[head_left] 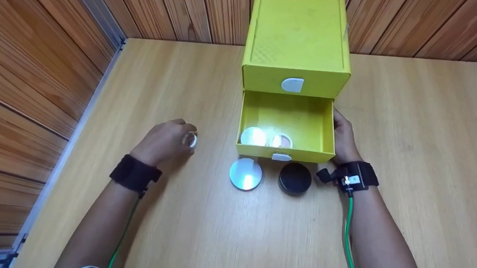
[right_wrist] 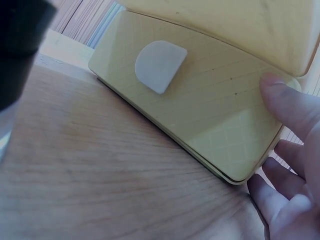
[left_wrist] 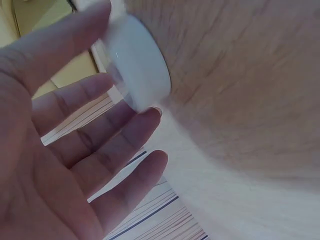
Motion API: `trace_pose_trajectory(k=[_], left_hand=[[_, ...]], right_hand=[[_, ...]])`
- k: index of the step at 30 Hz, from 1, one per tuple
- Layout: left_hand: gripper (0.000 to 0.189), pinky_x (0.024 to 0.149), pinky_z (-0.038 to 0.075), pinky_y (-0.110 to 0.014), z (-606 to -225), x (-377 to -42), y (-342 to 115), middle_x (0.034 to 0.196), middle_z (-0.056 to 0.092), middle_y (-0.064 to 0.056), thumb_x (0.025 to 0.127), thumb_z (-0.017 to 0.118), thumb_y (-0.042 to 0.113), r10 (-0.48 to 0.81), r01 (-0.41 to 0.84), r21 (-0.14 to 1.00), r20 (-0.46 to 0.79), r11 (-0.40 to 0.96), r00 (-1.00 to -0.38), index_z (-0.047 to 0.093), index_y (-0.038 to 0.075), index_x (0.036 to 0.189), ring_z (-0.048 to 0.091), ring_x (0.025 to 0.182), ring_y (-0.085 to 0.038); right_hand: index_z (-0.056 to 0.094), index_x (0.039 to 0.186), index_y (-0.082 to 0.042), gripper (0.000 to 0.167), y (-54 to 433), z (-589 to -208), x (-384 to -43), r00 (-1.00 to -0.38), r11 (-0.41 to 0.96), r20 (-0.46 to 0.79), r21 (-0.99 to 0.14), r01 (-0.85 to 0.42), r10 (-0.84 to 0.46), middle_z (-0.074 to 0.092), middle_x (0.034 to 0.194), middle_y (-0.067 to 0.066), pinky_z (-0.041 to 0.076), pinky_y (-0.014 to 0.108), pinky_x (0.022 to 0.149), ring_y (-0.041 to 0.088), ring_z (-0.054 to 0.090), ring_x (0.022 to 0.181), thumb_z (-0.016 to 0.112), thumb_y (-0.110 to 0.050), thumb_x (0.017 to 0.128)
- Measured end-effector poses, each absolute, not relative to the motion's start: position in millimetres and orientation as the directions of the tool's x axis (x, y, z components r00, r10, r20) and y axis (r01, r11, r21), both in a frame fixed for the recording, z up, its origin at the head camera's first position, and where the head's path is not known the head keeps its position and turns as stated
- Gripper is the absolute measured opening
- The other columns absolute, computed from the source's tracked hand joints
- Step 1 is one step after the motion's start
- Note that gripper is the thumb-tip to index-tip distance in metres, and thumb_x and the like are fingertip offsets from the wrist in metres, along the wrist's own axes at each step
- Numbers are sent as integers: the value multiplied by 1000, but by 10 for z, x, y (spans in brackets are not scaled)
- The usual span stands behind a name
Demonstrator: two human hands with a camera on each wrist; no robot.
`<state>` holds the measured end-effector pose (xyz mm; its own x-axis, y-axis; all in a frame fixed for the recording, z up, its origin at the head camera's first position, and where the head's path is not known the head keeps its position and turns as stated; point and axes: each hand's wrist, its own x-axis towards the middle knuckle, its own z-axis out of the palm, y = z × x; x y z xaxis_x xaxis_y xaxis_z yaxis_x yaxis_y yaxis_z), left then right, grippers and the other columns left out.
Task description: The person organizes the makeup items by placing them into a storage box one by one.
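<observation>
My left hand (head_left: 165, 142) pinches a small round container (left_wrist: 142, 62) with a white band, which stands on its edge at the tabletop, left of the yellow drawer unit. In the left wrist view, the thumb and fingertips meet its near side. My right hand (head_left: 345, 137) holds the right side of the pulled-out lower drawer (head_left: 310, 113). Its thumb lies on the drawer's front near a corner in the right wrist view, with the other fingers around the side. Inside the drawer are a white round container (head_left: 253, 136) and a white-rimmed one with a pinkish middle (head_left: 282, 141).
In front of the drawer lie a pale shiny round container (head_left: 246, 174) and a black round container (head_left: 295, 178). The closed upper drawer (head_left: 262, 79) sits above. Wooden panels (head_left: 163, 9) border the table at the back and left. Green cables (head_left: 349, 236) trail from both wrist straps.
</observation>
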<state>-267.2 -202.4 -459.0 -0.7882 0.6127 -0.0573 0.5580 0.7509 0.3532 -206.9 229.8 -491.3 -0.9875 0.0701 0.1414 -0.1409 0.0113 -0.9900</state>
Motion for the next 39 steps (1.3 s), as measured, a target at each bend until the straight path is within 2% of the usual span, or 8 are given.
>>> trace_pose_trajectory(k=[4,10,17,20,24,31,36,39], left_hand=[[40,70,51,-36,-4570,-2616,-2045,93,62,-7,76,80,13,589,536,387,-21,750,-808,69,7,114,59,80,-20],[46,74,54,-39,-4476,-2555,-2067,103,65,-13,81,79,21,625,613,362,101,702,-774,66,2,121,64,86,-26],[50,85,50,-35,-4043,-2471,-1858,117,64,-4,83,78,25,618,571,509,92,644,-780,63,10,128,59,105,-18],[51,86,50,-32,-3839,-2448,-1707,117,64,-2,83,78,28,651,620,520,151,588,-744,63,11,128,59,105,-16],[49,87,49,-30,-3628,-2453,-1470,111,66,-2,83,78,28,717,711,506,232,489,-658,64,7,125,59,100,-14],[38,84,48,-27,-3421,-2488,-1001,104,66,1,86,76,28,796,809,454,290,374,-531,68,7,117,59,95,-12],[35,82,47,-28,-3369,-2480,-838,103,65,2,88,74,29,818,818,434,260,376,-514,69,10,116,58,93,-11],[36,81,47,-28,-3371,-2484,-789,102,64,2,88,74,29,824,822,418,244,386,-511,69,10,117,58,92,-11]], right_hand=[[54,140,-16,45,2290,-4894,-2086,-988,-4,139,-990,-140,71,60,105,22,52,29,71,25,62,85,62,-17,96],[56,139,-14,45,2311,-4938,-2059,-988,-13,137,-990,-138,78,61,105,22,53,29,71,24,63,84,64,-14,95],[55,140,-17,48,2329,-4954,-2040,-986,1,134,-991,-135,95,61,115,21,52,29,76,25,61,92,65,-10,93],[54,141,-18,48,2320,-4935,-2060,-986,4,147,-989,-147,83,60,118,21,52,30,79,27,60,96,64,-9,94],[53,142,-20,49,2296,-4921,-2083,-987,-24,143,-989,-145,74,59,123,19,52,31,81,29,59,101,61,-5,95],[50,143,-19,54,2294,-4926,-2083,-987,-54,134,-989,-139,83,57,131,16,51,33,87,31,56,111,60,0,94],[48,144,-21,55,2284,-4927,-2082,-986,-20,148,-988,-150,82,50,142,7,46,34,96,26,49,126,59,0,95],[47,144,-23,55,2264,-4914,-2087,-987,0,141,-990,-142,78,49,144,6,44,35,100,25,47,129,58,0,96]])
